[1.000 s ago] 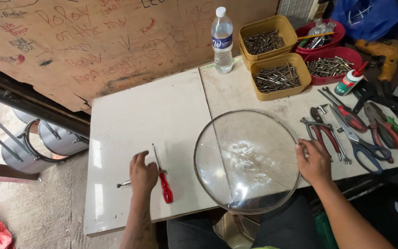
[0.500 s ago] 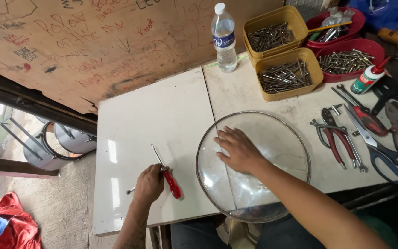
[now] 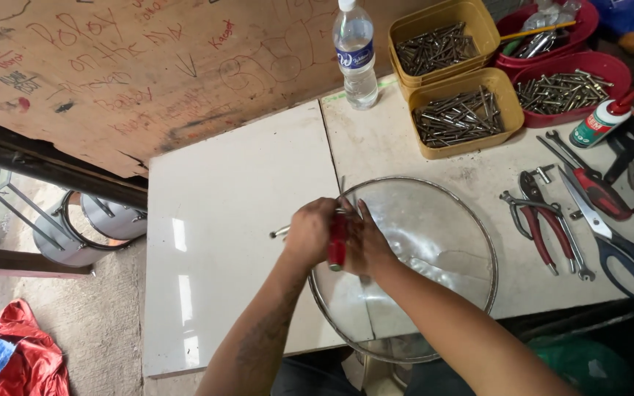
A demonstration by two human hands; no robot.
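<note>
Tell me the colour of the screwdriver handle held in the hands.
Red, seen in the head view: the screwdriver handle sits between both hands.

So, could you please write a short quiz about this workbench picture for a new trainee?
1. True or false: the red-handled screwdriver lies alone on the white tile.
2. What does the right hand rest on? A) glass lid B) water bottle C) pliers
3. How many yellow tubs of nails stand behind the lid?

Key: 1. False, both hands, left hand included, meet at it. 2. A. 3. Two.
</note>
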